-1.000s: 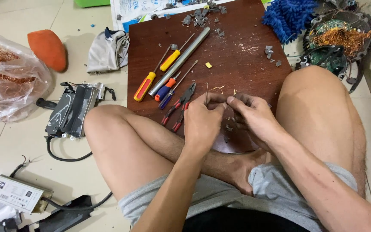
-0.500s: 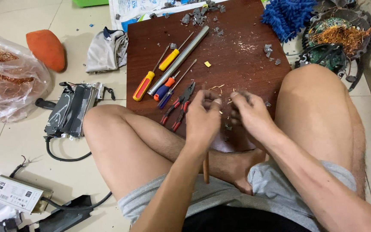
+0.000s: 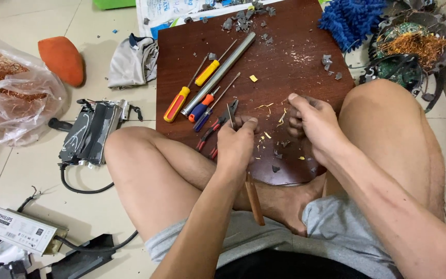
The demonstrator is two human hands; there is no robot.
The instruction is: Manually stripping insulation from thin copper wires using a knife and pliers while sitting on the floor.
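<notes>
While the person sat cross-legged on the tiled floor [image 3: 21,170], a dark brown wooden board [image 3: 290,36] was laid before the knees, and both hands were held over its near edge. The left hand [image 3: 236,147] was clenched around a wooden-handled tool [image 3: 254,199], whose brown handle stuck out below the fist toward 6 o'clock and whose thin metal tip rose above the thumb toward 12 o'clock. The right hand [image 3: 313,124], just at 3 o'clock of the left and apart from it, was curled shut around something small; what it grasped could not be told. Small yellow and grey scraps [image 3: 272,135] were scattered on the board between and below the two hands. At 10 o'clock of the left hand, red-handled pliers [image 3: 215,129] were seen lying on the board, almost touching the fist, and beyond them a blue-and-orange screwdriver [image 3: 205,106], a long grey metal rod [image 3: 218,73] and two yellow-and-orange screwdrivers [image 3: 179,101] were laid side by side, slanting toward 1 o'clock. Off the board, at 9 o'clock, a black electronic box [image 3: 91,132] with a cable was set on the floor, and a clear plastic bag of copper wire [image 3: 11,98] was seen farther out. At 1 o'clock of the right hand, a blue mop head [image 3: 349,20] and a dismantled round part with copper windings [image 3: 414,46] were placed.
</notes>
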